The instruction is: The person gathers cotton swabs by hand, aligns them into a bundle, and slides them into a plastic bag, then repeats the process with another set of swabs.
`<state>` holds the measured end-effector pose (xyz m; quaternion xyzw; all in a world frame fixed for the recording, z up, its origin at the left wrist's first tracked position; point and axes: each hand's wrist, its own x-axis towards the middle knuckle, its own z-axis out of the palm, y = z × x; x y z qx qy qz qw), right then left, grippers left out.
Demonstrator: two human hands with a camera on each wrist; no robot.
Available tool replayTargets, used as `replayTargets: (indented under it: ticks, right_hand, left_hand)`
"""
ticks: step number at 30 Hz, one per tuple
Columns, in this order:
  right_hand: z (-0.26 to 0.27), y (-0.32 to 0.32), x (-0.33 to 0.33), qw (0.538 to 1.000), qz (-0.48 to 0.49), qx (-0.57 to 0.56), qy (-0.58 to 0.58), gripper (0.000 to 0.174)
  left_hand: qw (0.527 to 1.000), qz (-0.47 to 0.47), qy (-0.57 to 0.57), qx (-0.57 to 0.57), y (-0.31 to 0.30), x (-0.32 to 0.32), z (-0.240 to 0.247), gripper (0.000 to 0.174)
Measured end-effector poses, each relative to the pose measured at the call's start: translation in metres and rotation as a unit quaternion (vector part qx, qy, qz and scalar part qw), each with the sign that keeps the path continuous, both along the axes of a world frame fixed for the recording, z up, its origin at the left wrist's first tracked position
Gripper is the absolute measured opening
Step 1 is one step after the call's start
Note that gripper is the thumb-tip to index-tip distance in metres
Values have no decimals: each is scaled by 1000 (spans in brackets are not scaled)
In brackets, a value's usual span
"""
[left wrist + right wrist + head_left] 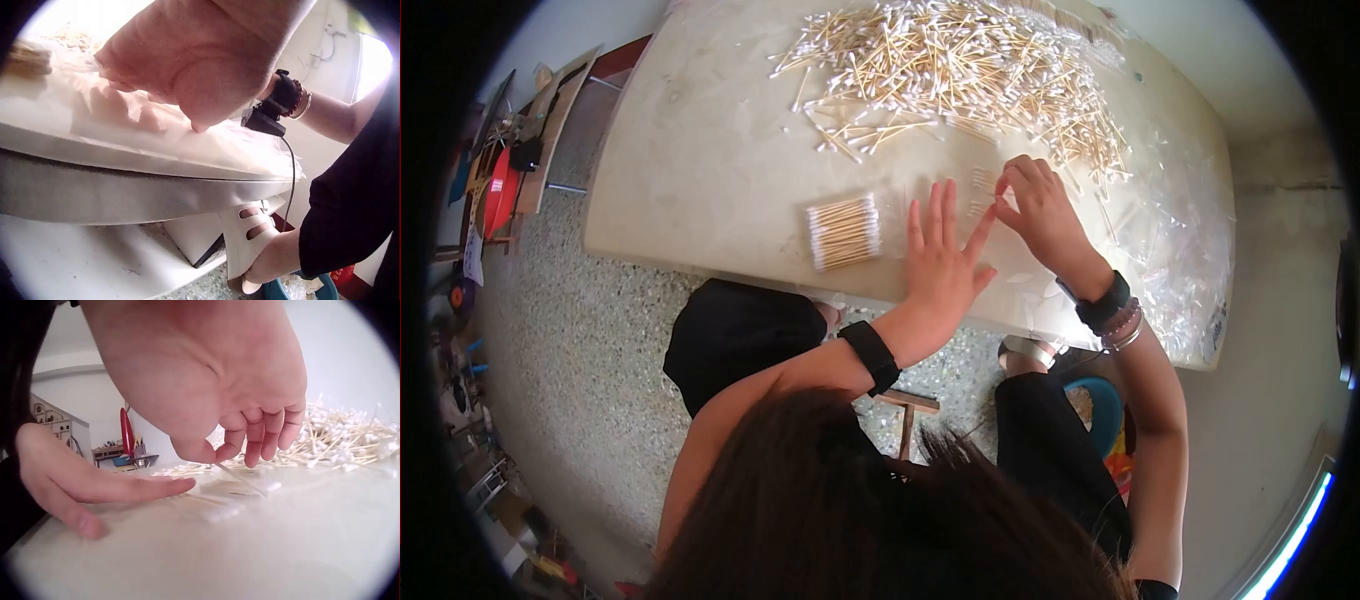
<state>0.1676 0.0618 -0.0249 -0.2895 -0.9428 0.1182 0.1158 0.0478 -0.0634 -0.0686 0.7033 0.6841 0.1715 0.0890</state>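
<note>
Hands at time of inspection: both were over the pale beige table top [700, 180], close together near its front edge.

The right hand [1040, 215] was grasping. Thumb and forefinger pinched one end of a thin wooden-stemmed cotton swab with white tips [245, 479], and the other three fingers curled loosely beside the pinch. The swab sloped down from the pinch, with its far tip on the table surface just below and ahead of the fingertips.

The left hand [940, 262] was released: palm down, fingers straight and spread, laid flat on the surface and holding nothing. Its forefinger tip lay just beside the pinch; whether it touched the right hand could not be told.

A short row of further swabs [983, 182] lay directly under the right hand's fingertips. Detail there was blurred.

Beyond the pinch, toward the far side of the table, lay a loose heap of wooden-stemmed cotton swabs [960, 70]. It was widely spread, and its near fringe came close to the right hand's knuckles. On the outer side of the flat left hand, near its little finger but apart from it, lay a rectangular packed bundle of cotton swabs [843, 230], stems parallel. On the outer side of the right hand, crumpled clear plastic bags [1185, 240] covered that end of the table.

Each wrist carried a black strap [870, 355]. The right wrist also bore beaded bracelets [1122, 328].
</note>
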Motion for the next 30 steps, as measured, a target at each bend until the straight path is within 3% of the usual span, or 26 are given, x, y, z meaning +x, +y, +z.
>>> replayTargets:
  ticks: [5, 10, 16, 18, 30]
  right_hand:
    - [-1, -3, -8, 1000, -5, -10, -5, 16]
    - [7, -5, 7, 999, -39, 25, -10, 24]
    - [7, -32, 36, 993, -53, 70, -80, 50]
    - [4, -46, 43, 984, -32, 66, -162, 60]
    - [-5, -48, 47, 988, -65, 36, -135, 65]
  left_hand:
    - [999, -11, 25, -19, 0, -1, 5, 73]
    - [999, -6, -4, 33, 3, -4, 3, 74]
    - [999, 15, -3, 37, 12, -9, 2, 77]
    - [999, 5, -3, 45, 12, -9, 1, 77]
    - [998, -5, 17, 54, 16, -7, -5, 73]
